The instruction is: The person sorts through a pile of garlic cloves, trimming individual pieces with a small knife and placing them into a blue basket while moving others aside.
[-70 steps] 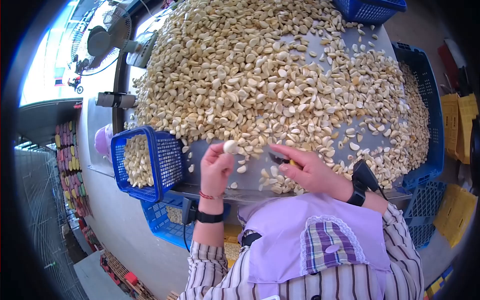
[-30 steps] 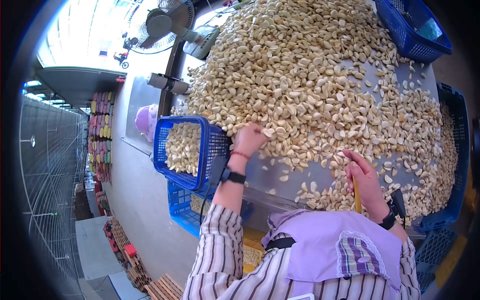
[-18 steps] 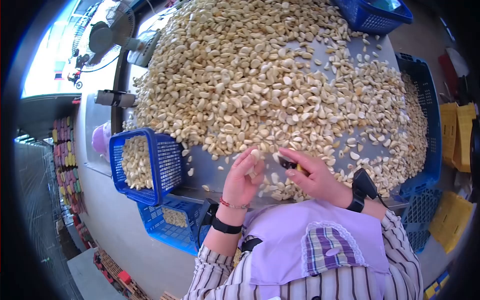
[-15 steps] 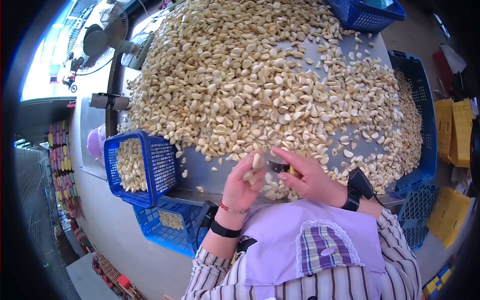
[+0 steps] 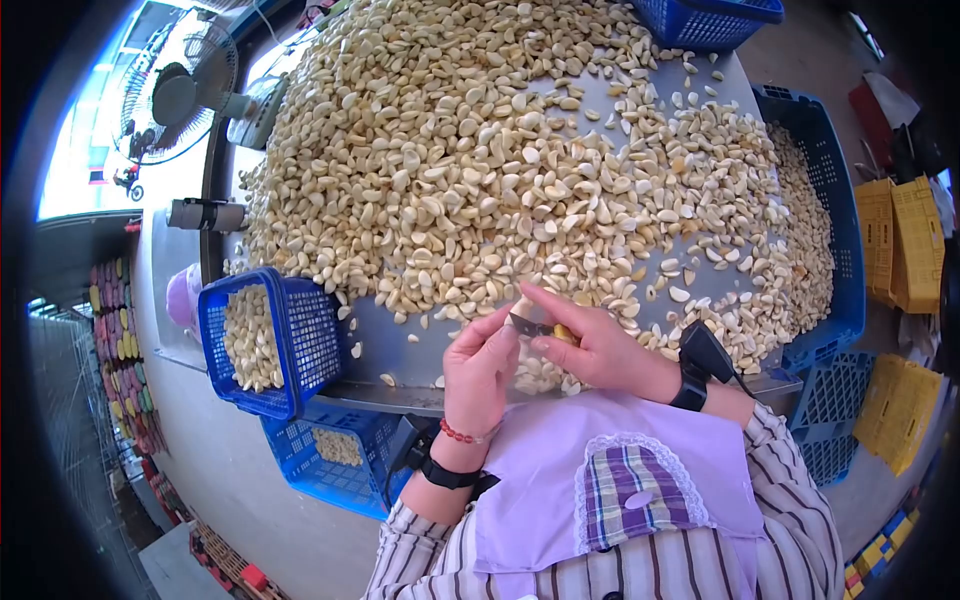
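Note:
My left hand (image 5: 476, 378) is closed, its thumb and fingers pinching a pale peeled garlic clove (image 5: 522, 307) near the front edge of the table. Opposite it, my right hand (image 5: 602, 348) grips a small knife (image 5: 530, 326) with a dark blade and yellow handle. The blade lies against or just beside the clove; exact contact is too small to tell. Beyond both hands spreads a large heap of garlic cloves (image 5: 430, 190) on the metal table (image 5: 385, 345). A few cloves lie just below the fingers, partly hidden.
A blue basket (image 5: 310, 335) of cloves stands at the left table edge, with a lower blue crate (image 5: 300, 465) beneath. Along the right side is a large blue crate (image 5: 848, 220) holding cloves. Another blue basket (image 5: 700, 28) sits at the far end. A fan (image 5: 175, 95) stands far left.
My hands have come together, and the knife blade has moved left to the clove in my left hand. The whole view has shifted slightly.

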Motion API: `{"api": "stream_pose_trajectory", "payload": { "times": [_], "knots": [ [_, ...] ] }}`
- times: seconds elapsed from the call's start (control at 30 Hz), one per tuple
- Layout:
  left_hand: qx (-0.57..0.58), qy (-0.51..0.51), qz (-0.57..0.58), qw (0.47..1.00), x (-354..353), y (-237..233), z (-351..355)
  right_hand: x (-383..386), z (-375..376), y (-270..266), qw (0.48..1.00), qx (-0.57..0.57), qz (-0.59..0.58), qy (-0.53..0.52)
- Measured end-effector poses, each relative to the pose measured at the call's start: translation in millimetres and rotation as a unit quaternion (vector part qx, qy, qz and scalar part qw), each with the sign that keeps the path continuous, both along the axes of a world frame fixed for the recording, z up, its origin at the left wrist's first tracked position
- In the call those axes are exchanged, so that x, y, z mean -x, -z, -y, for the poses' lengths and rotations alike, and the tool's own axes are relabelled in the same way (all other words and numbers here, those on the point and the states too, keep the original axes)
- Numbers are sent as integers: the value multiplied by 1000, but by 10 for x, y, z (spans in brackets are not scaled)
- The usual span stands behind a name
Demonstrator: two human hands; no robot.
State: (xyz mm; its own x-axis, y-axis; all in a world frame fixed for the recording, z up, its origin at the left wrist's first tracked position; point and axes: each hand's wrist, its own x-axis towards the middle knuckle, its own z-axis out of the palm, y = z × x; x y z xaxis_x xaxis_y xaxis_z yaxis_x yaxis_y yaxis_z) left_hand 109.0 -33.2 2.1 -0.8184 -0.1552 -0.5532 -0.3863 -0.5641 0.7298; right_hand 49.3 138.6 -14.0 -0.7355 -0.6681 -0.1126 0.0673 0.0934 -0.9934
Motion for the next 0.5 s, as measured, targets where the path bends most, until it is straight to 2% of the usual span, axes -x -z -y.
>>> {"api": "stream_pose_trajectory", "payload": {
  "times": [0.23, 0.33, 0.4, 0.43, 0.5],
  "knots": [
    [34, -17, -17, 999, -5, 9, -71, -25, 40, -19, 999, 27, 28, -3],
    [55, -19, -11, 998, -7, 0, -76, -28, 62, -17, 999, 24, 7, 37],
    [-39, -19, -24, 999, -2, -19, -47, 27, 50, -63, 980, 29, 194, 42],
    [-37, -20, -23, 999, -17, -20, -14, 45, 40, -44, 980, 31, 195, 41],
    [-184, -53, -97, 977, -65, -30, 102, 64, -1, 20, 949, 55, 299, 90]
  ]
}}
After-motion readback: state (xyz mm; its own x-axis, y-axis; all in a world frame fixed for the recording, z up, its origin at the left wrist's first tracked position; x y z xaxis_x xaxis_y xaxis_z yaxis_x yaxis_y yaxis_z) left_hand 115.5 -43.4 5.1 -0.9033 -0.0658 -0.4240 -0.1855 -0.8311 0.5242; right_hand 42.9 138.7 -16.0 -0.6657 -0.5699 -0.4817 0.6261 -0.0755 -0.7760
